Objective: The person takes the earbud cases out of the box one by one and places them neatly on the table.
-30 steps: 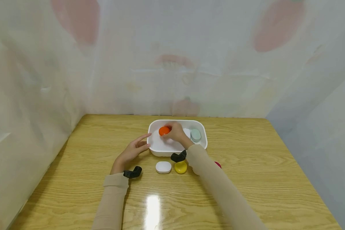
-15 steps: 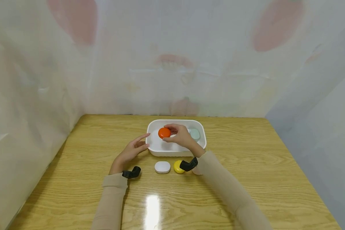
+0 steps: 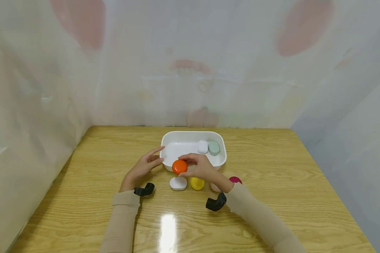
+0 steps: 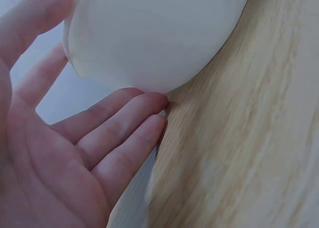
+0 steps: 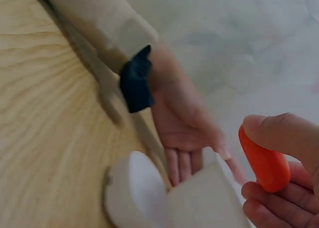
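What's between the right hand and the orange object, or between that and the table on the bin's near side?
Nothing visible between the right hand and the orange object: it's held directly. Toward the near table, the white oval object and yellow object, side by side, could obstruct.

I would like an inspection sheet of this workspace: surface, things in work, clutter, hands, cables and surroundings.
Surface: wood-grain table, glare toward the near side.
Job's things: orange rounded piece, off the table; white tub, holding a white rounded-square piece and a pale-green piece; nearer the camera, white oval piece, yellow round piece, pink piece and magenta piece, last two partly covered.
Clutter: nothing seen.
Hands: right hand pinches the orange rounded piece; left hand touches the tub's left end; black device on each wrist.
Cables: nothing seen.
Surroundings: pale sheeting with blurred reddish shapes behind the table.
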`<state>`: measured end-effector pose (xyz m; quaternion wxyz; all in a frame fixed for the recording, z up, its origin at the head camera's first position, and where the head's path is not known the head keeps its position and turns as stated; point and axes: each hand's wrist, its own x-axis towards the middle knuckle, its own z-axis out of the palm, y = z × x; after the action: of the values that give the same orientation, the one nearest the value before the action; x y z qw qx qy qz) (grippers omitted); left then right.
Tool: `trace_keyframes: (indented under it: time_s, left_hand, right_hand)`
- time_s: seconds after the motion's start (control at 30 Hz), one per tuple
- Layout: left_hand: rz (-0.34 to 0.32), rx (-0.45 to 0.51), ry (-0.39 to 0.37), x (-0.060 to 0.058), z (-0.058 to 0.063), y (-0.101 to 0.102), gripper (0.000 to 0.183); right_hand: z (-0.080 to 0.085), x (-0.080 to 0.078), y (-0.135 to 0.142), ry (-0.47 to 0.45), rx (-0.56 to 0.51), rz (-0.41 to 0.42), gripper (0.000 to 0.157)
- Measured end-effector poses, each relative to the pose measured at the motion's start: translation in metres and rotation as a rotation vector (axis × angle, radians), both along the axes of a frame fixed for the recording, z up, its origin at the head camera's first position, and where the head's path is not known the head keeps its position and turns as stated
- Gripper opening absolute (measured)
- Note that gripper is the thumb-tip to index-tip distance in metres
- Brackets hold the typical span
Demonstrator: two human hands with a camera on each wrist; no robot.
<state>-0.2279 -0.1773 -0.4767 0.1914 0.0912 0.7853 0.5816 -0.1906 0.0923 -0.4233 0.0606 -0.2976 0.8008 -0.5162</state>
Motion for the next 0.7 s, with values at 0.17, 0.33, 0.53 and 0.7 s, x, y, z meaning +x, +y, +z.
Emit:
trace_keyframes:
  time_s: [0.17,0.33,0.53,0.7]
  left_hand:
    - [-0.010,-0.002,0.015,-0.001,-0.001,-0.001,0.059]
    - [0.001,0.006,0.006,-0.001,-0.001,0.000,0.062]
    - [0.003,0.005,0.009,0.000,-0.001,0.000,0.062]
    - [0.003,0.005,0.011,0.000,-0.001,0.000,0.061]
  right_hand:
    - [-0.009,0.015,0.003,0.017,0.022,0.040,0.051]
    - [-0.015,0.026,0.004,0.056,0.032,0.074,0.050]
    - [-0.024,0.043,0.003,0.069,0.066,0.125,0.048]
    - [-0.033,0.054,0.001,0.062,0.118,0.149,0.047]
